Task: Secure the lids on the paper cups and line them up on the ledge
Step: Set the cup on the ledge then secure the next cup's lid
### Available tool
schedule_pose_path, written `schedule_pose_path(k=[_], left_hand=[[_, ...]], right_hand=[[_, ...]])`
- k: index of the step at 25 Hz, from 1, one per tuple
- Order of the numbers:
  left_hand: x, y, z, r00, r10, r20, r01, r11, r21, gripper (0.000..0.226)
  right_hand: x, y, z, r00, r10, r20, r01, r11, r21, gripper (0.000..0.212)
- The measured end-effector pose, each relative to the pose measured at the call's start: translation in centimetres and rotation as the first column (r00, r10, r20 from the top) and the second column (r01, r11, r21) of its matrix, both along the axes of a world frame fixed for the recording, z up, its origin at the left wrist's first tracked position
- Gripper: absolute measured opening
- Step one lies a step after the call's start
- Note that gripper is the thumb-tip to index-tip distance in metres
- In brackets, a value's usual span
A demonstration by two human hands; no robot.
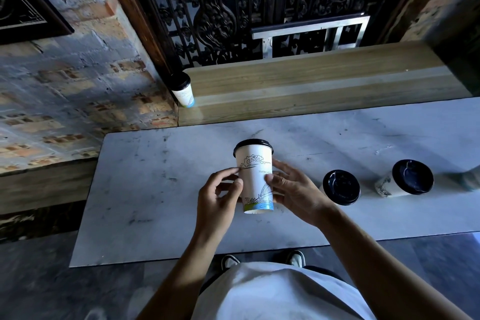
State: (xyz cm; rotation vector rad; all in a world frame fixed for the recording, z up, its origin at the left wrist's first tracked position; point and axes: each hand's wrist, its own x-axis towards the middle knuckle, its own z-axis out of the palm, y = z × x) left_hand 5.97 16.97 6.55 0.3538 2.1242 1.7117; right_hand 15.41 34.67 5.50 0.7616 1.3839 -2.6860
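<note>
Pale marble tabletop point(161, 189) w/ grey veins and scuffs fills the middle, over a dark grey stone floor point(52, 288). Behind it runs a light wooden ledge point(311, 80), backed by a dark carved wooden lattice screen point(220, 8) w/ a small metal frame point(311, 34) at its base. Left: weathered brick wall point(65, 80), patchy grey over orange, w/ a dark picture frame point(26, 8) at top corner.
</note>
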Motion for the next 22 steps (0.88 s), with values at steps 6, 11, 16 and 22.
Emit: schedule_pose_path(k=[6, 11, 16, 22], left_hand=[[-1.7, -0.7, -0.7, 0.993, -0.01, 0.115, 0.011, 1.0, -0.016, 0.029], [-5.1, -1.0, -1.5, 0.973, -0.016, 0.23, 0.025, 0.999, -0.038, 0.052], [-8.2, -0.7, -2.4, 0.928, -0.14, 0.344, 0.171, 0.983, -0.062, 0.053], [-15.4, 6.4, -2.4, 0.921, -0.176, 0.347, 0.218, 0.972, -0.083, 0.057]], right_hand=[[-1.2, -0.6, -0.7, 0.998, 0.068, -0.006, -0.067, 0.996, 0.052, 0.062], [-4.2, -0.6, -0.7, 0.95, 0.228, 0.211, -0.292, 0.89, 0.351, 0.059], [-8.0, 0.5, -0.7, 0.899, 0.276, 0.341, -0.402, 0.83, 0.387, 0.041], [-16.1, 7.5, -0.6, 0.876, 0.298, 0.379, -0.458, 0.758, 0.464, 0.02]])
